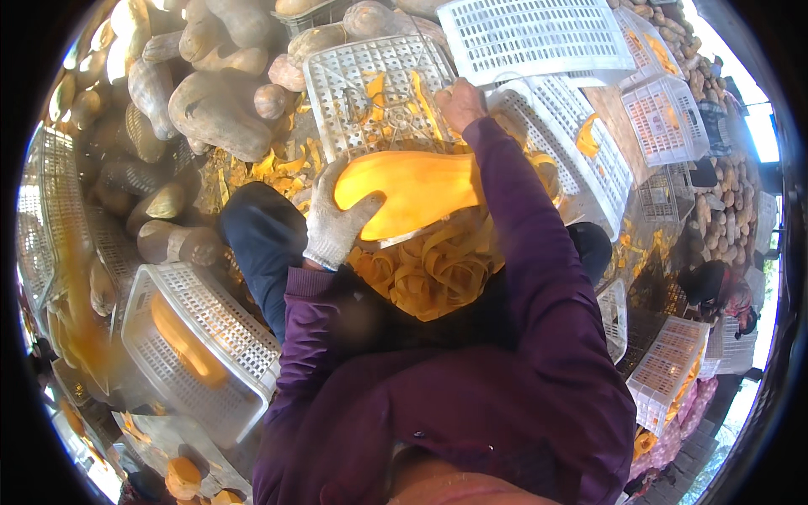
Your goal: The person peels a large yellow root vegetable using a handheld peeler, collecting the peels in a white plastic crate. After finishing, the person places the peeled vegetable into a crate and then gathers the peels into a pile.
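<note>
A peeled orange squash [407, 192] lies across the middle in front of me. My left hand [341, 218], in a pale knit glove, grips its broad end with the thumb on top. Bare and curled, my right hand [462, 104] is beyond the squash's narrow end, by the edge of an upturned white plastic crate [385, 82]; whether it holds a tool cannot be made out. Strips of peel [379, 98] lie on that crate. Below the squash, between my knees, is a heap of curled orange peelings [435, 268].
Unpeeled squashes [218, 113] are piled at the upper left. A white crate [202, 347] with a peeled squash [186, 341] stands at the lower left. More white crates [536, 38] stand at the upper right. Another person [719, 287] is at the far right.
</note>
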Available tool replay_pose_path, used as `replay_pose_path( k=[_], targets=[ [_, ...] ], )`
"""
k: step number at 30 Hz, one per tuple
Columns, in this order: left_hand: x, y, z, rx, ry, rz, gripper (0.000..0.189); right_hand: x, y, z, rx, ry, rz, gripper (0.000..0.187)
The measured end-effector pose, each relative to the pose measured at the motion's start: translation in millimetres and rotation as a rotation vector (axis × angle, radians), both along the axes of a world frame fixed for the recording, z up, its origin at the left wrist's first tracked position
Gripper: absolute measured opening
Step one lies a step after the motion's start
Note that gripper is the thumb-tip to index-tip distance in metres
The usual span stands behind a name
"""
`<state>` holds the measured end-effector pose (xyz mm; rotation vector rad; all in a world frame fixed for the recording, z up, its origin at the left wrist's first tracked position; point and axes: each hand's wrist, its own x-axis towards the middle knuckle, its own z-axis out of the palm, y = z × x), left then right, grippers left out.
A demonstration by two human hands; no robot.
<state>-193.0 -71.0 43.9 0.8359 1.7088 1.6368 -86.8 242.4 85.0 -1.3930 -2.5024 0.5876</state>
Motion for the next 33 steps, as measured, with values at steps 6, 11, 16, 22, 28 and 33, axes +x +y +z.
replay_pose_path(
  k=[6, 11, 16, 22, 28, 33],
  targets=[
    [6.1, -1.9, 23.4, -0.007, -0.134, -0.008, 0.082, 93.7, -95.5, 81.1, -0.203, 0.624, 0.058, 0.046],
    [-5.4, 0.5, -15.2, -0.067, 0.267, 0.075, 0.085, 169.8, -206.1, 66.4, -0.062, 0.633, 0.038, 0.033],
    [5.8, -2.0, -1.3, -0.124, 0.094, 0.018, 0.085, 205.2, -275.4, 25.4, -0.017, 0.509, 0.053, 0.030],
    [14.7, 1.2, 2.7, -0.198, 0.111, 0.036, 0.087, 205.9, -287.9, 15.6, -0.048, 0.434, -0.002, 0.032],
    [4.8, 1.6, -13.2, -0.161, 0.156, -0.006, 0.087, 201.2, -280.9, 7.4, -0.055, 0.428, 0.018, 0.033],
    [7.7, 1.4, -14.1, -0.153, 0.118, -0.022, 0.086, 197.9, -279.3, -1.2, -0.045, 0.363, 0.012, 0.034]
  ],
)
